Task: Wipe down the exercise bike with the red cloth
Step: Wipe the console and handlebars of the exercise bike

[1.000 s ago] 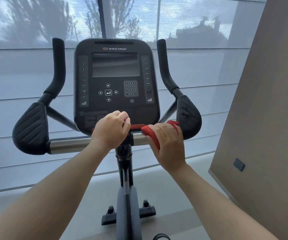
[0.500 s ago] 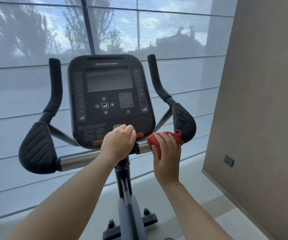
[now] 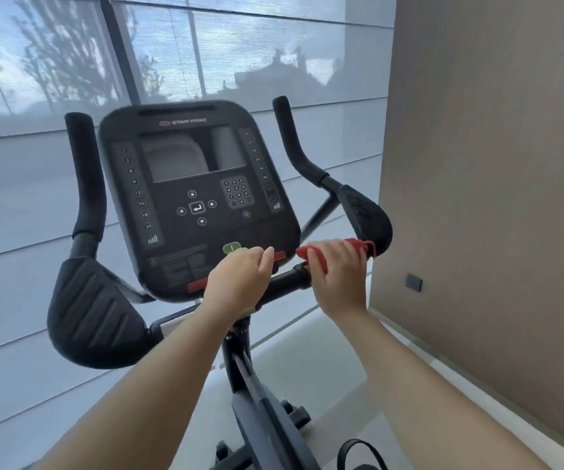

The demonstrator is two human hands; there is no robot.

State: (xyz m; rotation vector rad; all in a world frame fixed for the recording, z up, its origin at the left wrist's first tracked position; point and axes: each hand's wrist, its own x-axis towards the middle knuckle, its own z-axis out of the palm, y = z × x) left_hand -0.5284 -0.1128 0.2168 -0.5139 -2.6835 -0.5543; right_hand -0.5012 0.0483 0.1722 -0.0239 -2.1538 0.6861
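- Our right hand (image 3: 336, 276) grips the red cloth (image 3: 358, 246), wrapped over the handlebar (image 3: 285, 282) just beside the right arm pad (image 3: 365, 215).
- Our left hand (image 3: 236, 283) curls round the handlebar's middle, under the console (image 3: 192, 198), steadying the bike (image 3: 238, 362).
- We do best to squeeze and twist, so the cloth reaches the underside.

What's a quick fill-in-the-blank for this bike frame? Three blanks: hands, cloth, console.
1. The right hand wraps a cloth of colour ____ round the handlebar.
2. The console is branded STAR ____.
3. Just above the left hand, the console has a button coloured ____.

Missing words: red; TRAC; green.
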